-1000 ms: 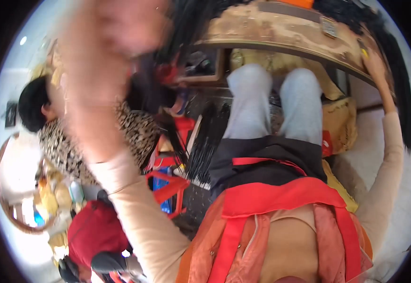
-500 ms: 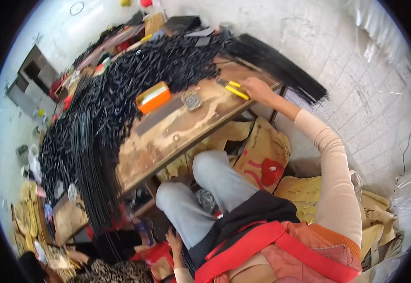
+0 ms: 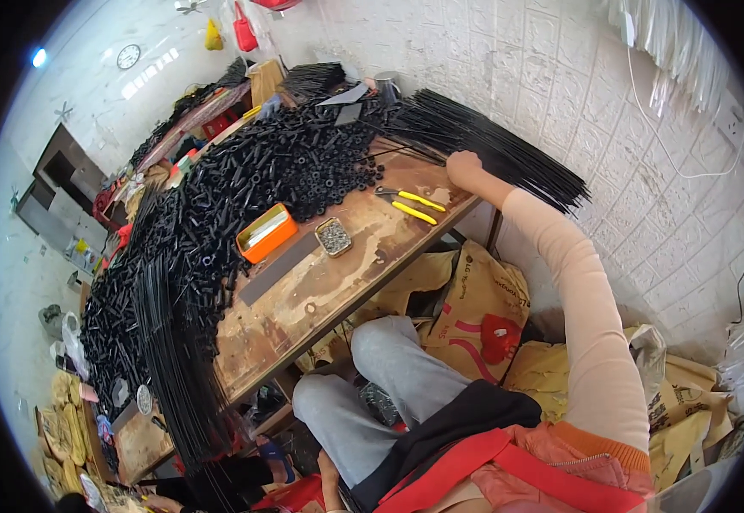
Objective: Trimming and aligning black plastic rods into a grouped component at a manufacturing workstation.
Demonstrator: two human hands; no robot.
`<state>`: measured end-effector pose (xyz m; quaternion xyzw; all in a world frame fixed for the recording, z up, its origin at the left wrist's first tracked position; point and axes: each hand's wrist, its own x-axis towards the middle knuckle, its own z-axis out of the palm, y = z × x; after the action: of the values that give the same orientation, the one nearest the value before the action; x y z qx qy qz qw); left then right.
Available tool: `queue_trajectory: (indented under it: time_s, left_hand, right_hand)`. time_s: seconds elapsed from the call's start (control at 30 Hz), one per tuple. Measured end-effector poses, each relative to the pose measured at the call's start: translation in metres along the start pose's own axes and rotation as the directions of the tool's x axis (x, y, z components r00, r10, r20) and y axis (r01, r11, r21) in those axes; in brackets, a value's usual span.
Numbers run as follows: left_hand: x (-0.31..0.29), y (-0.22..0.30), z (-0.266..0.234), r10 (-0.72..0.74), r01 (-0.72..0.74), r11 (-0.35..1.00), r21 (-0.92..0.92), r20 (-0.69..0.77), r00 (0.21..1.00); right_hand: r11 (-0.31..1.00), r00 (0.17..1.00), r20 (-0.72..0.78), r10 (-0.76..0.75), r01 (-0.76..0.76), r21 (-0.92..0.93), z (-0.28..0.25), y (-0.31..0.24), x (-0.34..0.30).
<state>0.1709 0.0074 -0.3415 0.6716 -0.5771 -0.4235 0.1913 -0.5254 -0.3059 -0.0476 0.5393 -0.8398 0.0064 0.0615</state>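
Over the right end of the wooden workbench [image 3: 346, 278], my right hand [image 3: 464, 168] is closed at the near edge of a bundle of thin black rods [image 3: 500, 150]. A few loose rods [image 3: 410, 151] run up to its fingers, which seem closed round their ends. Left of that hand lie pliers with yellow handles [image 3: 419, 206], touched by nothing. Low down, my left hand [image 3: 329, 475] hangs beside my left thigh, with its fingers mostly hidden.
A heap of short black tubes [image 3: 209, 197] covers the bench's far side. Nearer stand an orange box [image 3: 267, 235] and a small tray of metal bits [image 3: 333, 238]. Long black rods [image 3: 175, 368] overhang the left edge. A co-worker's hand [image 3: 162, 503] shows at lower left.
My right hand has left the yellow-handled pliers, which now lie on the bench, and moved to the black rods. My left hand has sunk lower by my thigh. The view has shifted slightly.
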Motion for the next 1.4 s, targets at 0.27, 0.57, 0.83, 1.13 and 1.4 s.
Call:
queue_trajectory:
  time_s: [0.27,0.57,0.83,1.13,1.4]
  left_hand:
    - [0.016,-0.017,0.029,0.122,-0.123,0.992,0.01,0.063,0.991]
    - [0.004,-0.003,0.019,0.073,-0.08,0.993,0.087,0.079,0.994]
    - [0.0,0.023,0.015,0.05,-0.07,0.986,0.151,0.13,0.99]
    - [-0.012,0.054,0.004,0.005,-0.044,0.973,0.227,0.168,0.986]
    - [-0.027,0.08,-0.005,-0.042,-0.014,0.96,0.28,0.196,0.98]
  right_hand:
    - [0.954,0.638,-0.737,-0.224,-0.01,-0.299,-0.002,0.079,0.029]
    - [0.977,0.89,-0.434,-0.141,0.053,-0.208,0.002,0.092,0.044]
    - [0.986,0.811,-0.567,-0.146,0.165,-0.018,-0.014,0.108,0.041]
    - [0.94,0.964,-0.259,0.067,0.026,0.34,-0.052,0.118,0.063]
    - [0.98,0.929,-0.368,0.025,0.051,0.194,-0.055,0.095,0.068]
